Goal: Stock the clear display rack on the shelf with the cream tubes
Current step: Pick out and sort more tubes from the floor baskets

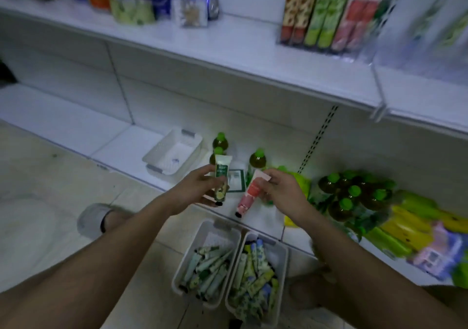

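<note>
Shelf edge overhangs; I see open room below. Left hand grips green tube, right hand pinches pink tube.

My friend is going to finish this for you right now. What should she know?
Left hand: holds a green tube, cap down.
Right hand: holds a pink tube, cap down.
Rack on the upper shelf already shows brown, green and pink tubes standing in rows.
Two bins on the floor are full of more tubes.
Done: some rows started.
Left: place these two in matching rows, then keep going from the bins.
</note>
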The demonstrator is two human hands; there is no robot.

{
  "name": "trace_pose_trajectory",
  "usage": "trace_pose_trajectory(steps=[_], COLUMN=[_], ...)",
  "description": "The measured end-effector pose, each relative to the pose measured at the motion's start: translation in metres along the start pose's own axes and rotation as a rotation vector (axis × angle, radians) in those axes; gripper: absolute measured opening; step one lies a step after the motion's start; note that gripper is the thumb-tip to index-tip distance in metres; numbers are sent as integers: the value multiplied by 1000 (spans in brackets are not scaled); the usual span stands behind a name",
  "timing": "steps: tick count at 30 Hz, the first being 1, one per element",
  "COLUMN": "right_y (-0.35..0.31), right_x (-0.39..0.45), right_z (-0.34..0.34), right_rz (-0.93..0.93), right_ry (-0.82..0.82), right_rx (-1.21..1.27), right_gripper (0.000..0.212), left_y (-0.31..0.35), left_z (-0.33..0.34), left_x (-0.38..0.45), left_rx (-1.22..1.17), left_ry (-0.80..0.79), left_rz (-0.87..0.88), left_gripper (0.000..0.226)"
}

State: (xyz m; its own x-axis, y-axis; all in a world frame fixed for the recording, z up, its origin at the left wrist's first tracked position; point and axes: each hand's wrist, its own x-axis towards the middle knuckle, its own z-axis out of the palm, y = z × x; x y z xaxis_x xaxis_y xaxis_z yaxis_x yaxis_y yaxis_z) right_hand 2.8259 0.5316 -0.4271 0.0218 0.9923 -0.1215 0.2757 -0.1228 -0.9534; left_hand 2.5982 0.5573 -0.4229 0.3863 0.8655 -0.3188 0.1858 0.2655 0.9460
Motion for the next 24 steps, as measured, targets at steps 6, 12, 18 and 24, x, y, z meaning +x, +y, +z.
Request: trace_pose_trajectory(steps=[6,12,18,24], right_y=[-72,-136,-179,-219], right_x=[-37,-69,-94,-90], right_z=[-44,-90,-126,-161], right_rz=[-139,-309,-391,-455], right_ry=[7,67,128,211], right_rx=[-26,-66,-57,-127], right_gripper=[6,7,8,3], left_y=[102,180,228,270], left_z=[21,46,63,80], left_x=[-19,-46,-64,-61], left_rx=[135,205,244,242], left_ry=[-59,-58,-73,-51], left_rz=[191,337,437,521], left_gripper=[29,23,21,28])
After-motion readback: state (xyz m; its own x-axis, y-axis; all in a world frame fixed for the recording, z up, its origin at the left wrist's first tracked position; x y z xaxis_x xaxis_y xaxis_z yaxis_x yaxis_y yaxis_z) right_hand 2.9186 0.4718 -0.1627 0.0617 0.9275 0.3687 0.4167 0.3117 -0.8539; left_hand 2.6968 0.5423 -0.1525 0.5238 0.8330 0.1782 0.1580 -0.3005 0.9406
